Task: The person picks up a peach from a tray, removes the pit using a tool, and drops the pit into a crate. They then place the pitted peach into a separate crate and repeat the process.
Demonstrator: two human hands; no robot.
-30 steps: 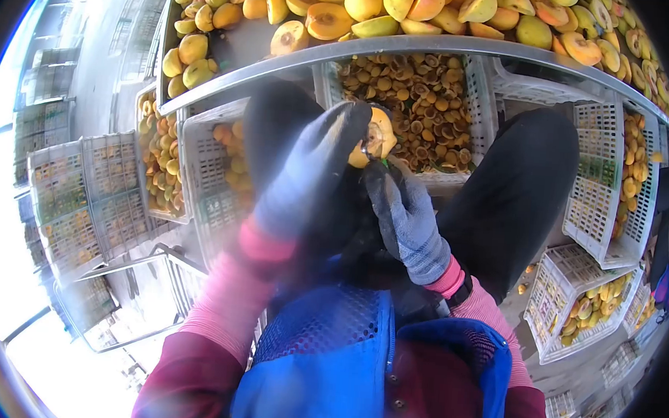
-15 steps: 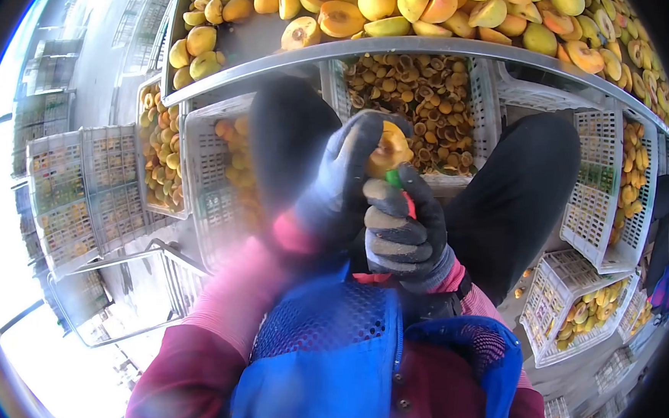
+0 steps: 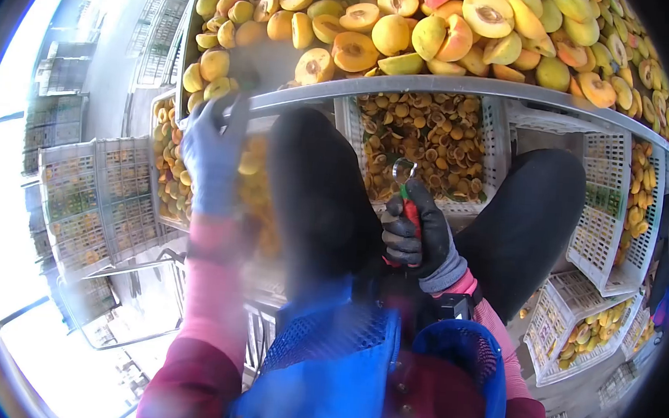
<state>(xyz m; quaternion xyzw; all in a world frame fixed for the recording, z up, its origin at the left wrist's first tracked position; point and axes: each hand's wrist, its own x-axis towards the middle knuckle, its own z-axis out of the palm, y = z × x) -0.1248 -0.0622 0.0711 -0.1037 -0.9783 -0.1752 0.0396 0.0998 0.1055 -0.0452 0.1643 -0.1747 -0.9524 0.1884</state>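
Note:
My right hand (image 3: 417, 233), in a dark-palmed grey glove, is wrapped round the red and green handle of a pitting tool (image 3: 410, 206). The tool's looped metal blade points up, above a crate of brown pits and scraps (image 3: 423, 138). My left hand (image 3: 214, 148), gloved and blurred by motion, is raised at the near left edge of the metal table (image 3: 311, 91). Its fingers look apart, and no fruit shows in them. Yellow peaches, whole and halved (image 3: 355, 52), are heaped on the table, the closest to that hand being a few at the left corner (image 3: 213, 64).
Left of my knees stands a crate of peaches (image 3: 170, 168), with another partly hidden behind my left arm. Stacked empty-looking crates (image 3: 97, 202) stand farther left. To the right are crates holding yellow fruit (image 3: 638, 197) and a tilted one (image 3: 565, 319) on the floor.
My left hand has left the peach half it held beside the tool and swung up and left to the table edge. The right hand keeps the tool, now lower. The view has shifted.

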